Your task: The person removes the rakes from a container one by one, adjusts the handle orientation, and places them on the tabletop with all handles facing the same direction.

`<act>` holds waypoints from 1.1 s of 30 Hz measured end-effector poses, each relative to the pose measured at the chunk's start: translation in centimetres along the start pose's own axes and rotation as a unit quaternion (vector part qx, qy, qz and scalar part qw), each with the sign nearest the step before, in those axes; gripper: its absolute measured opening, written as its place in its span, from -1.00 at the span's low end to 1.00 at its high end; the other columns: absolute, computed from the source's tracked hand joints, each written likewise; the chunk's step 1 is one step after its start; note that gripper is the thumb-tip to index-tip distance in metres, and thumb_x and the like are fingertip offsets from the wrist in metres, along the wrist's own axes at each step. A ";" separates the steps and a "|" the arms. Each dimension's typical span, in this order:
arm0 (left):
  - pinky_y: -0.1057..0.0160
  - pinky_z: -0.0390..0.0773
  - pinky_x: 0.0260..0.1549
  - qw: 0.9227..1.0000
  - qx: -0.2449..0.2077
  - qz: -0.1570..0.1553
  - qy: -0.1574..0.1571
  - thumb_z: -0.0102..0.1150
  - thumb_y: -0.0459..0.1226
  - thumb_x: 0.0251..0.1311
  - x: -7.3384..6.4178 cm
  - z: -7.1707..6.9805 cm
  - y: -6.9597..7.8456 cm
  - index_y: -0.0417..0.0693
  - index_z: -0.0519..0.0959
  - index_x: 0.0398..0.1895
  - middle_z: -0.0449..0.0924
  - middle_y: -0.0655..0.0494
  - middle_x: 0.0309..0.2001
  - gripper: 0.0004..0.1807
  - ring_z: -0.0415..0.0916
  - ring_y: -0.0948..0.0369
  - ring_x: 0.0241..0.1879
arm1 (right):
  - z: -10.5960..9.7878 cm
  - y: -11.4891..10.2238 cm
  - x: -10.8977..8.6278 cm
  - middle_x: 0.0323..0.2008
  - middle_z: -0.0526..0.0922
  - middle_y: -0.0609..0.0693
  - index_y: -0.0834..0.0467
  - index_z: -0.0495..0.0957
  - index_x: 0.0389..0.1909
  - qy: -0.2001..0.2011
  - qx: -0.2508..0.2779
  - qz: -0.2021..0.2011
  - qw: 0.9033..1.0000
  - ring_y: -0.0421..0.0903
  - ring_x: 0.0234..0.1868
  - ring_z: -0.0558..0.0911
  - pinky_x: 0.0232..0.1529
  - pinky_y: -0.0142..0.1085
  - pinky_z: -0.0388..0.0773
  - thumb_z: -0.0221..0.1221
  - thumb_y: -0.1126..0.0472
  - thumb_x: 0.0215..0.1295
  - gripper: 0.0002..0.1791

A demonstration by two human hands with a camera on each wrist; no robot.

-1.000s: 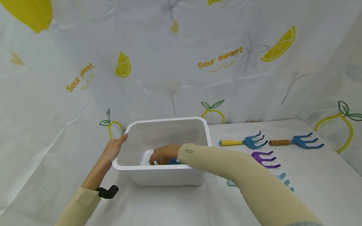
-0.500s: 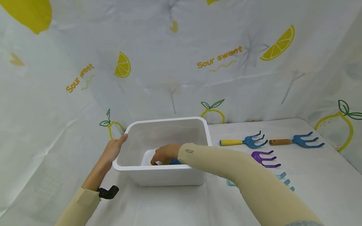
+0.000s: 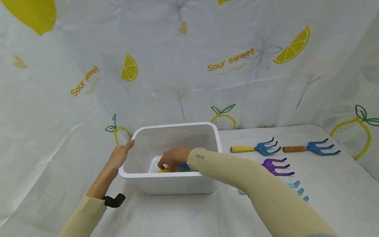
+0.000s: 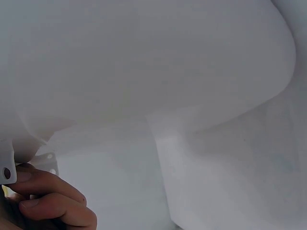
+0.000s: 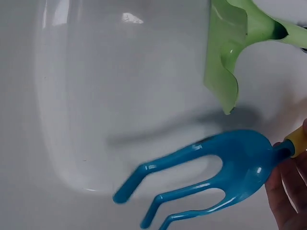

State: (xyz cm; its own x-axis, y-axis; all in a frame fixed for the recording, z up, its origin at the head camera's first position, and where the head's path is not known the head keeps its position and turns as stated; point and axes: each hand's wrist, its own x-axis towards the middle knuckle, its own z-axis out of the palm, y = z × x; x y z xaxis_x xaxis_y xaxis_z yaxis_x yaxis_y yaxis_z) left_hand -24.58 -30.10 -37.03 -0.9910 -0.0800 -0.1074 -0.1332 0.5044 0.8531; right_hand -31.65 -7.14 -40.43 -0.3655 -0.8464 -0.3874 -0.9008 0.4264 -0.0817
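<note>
A white plastic bin (image 3: 165, 182) stands on the table before me. My left hand (image 3: 119, 154) grips its left rim; in the left wrist view, curled fingers (image 4: 55, 208) show beneath the rim's edge. Reaching over the front wall, my right hand (image 3: 174, 156) is down inside the bin. It holds a blue three-pronged hand rake (image 5: 240, 163) by its yellow handle (image 5: 298, 140). The prongs hang above the bin's floor and cast a shadow there. Beside the rake lies a green metal garden tool (image 5: 225, 52), seen only in the right wrist view.
Right of the bin lie a yellow-handled blue rake (image 3: 265, 148), a wooden-handled blue rake (image 3: 318, 148), a purple rake (image 3: 270, 166) and a light teal rake (image 3: 300, 191). My right sleeve (image 3: 237, 168) partly covers the last two. A lemon-printed cloth (image 3: 165, 82) hangs behind.
My right hand has risen slightly inside the bin, and the rake's yellow handle now shows below the fingers. My left hand stays on the rim.
</note>
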 end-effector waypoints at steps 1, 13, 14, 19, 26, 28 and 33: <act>0.24 0.73 -0.38 1.000 0.000 0.000 0.000 -0.24 0.28 0.54 0.0 0.0 0.0 -0.40 0.54 0.22 0.76 -0.22 -0.02 -0.13 0.76 0.19 -0.28 | -0.1 0.0 -0.1 -0.33 0.51 -0.12 -0.05 0.61 -0.01 0.003 0.002 -0.001 1.000 -0.18 -0.31 0.44 -0.35 -0.40 0.33 0.28 0.26 0.39 -0.77; 0.24 0.72 -0.40 1.000 -0.003 0.006 0.000 -0.26 0.28 0.54 0.0 0.2 -0.1 -0.36 0.53 0.25 0.74 -0.26 0.01 -0.14 0.76 0.15 -0.26 | -1.6 0.4 -0.5 -0.18 0.63 -0.12 -0.06 0.64 0.07 0.039 0.034 0.010 0.999 -0.16 -0.25 0.47 -0.26 -0.44 0.42 0.31 0.28 0.36 -0.69; 0.24 0.72 -0.40 1.000 -0.004 0.006 0.000 -0.26 0.28 0.55 0.0 0.2 -0.1 -0.36 0.53 0.25 0.74 -0.26 0.01 -0.14 0.76 0.16 -0.26 | -1.7 0.4 -0.6 -0.16 0.63 -0.12 -0.06 0.64 0.08 0.038 0.036 0.012 0.999 -0.16 -0.24 0.48 -0.25 -0.43 0.44 0.31 0.27 0.36 -0.68; 0.25 0.72 -0.37 1.000 -0.001 0.006 0.000 -0.24 0.28 0.54 0.0 -0.1 -0.2 -0.39 0.55 0.22 0.77 -0.21 -0.02 -0.14 0.76 0.20 -0.27 | -2.7 0.2 -0.8 -0.09 0.68 -0.10 -0.05 0.64 0.11 0.047 0.031 0.014 0.998 -0.16 -0.19 0.51 -0.17 -0.41 0.48 0.33 0.24 0.36 -0.67; 0.23 0.74 -0.35 1.000 0.003 0.009 -0.003 -0.26 0.33 0.52 0.0 -0.2 -0.1 -0.33 0.54 0.25 0.76 -0.19 0.01 -0.12 0.76 0.23 -0.27 | -3.5 0.8 -1.1 -0.03 0.70 -0.12 -0.03 0.65 0.11 0.065 0.042 0.009 0.997 -0.17 -0.16 0.52 -0.13 -0.41 0.50 0.33 0.27 0.33 -0.65; 0.23 0.74 -0.35 1.000 0.004 0.012 -0.004 -0.27 0.33 0.52 0.0 -0.1 -0.2 -0.30 0.53 0.27 0.74 -0.22 0.05 -0.12 0.76 0.21 -0.26 | -3.7 0.9 -1.3 -0.02 0.70 -0.12 -0.04 0.64 0.13 0.064 0.048 0.011 0.997 -0.16 -0.16 0.53 -0.14 -0.41 0.52 0.31 0.28 0.34 -0.63; 0.24 0.73 -0.36 1.000 0.001 0.010 -0.005 -0.27 0.29 0.54 -0.1 0.0 -0.2 -0.33 0.51 0.30 0.73 -0.26 0.08 -0.14 0.77 0.20 -0.25 | -4.3 0.6 -1.8 0.03 0.69 -0.08 -0.08 0.60 0.24 0.058 0.069 0.006 0.996 -0.15 -0.15 0.54 -0.14 -0.41 0.54 0.27 0.29 0.36 -0.55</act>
State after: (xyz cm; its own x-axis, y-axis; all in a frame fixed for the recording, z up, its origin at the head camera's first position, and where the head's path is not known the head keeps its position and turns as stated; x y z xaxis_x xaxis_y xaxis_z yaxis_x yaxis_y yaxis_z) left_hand -24.45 -30.18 -37.21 -0.9936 -0.0618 -0.0945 -0.1128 0.5084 0.8537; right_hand -32.55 -6.76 -35.83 -0.4076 -0.8686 -0.2818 -0.8584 0.4698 -0.2062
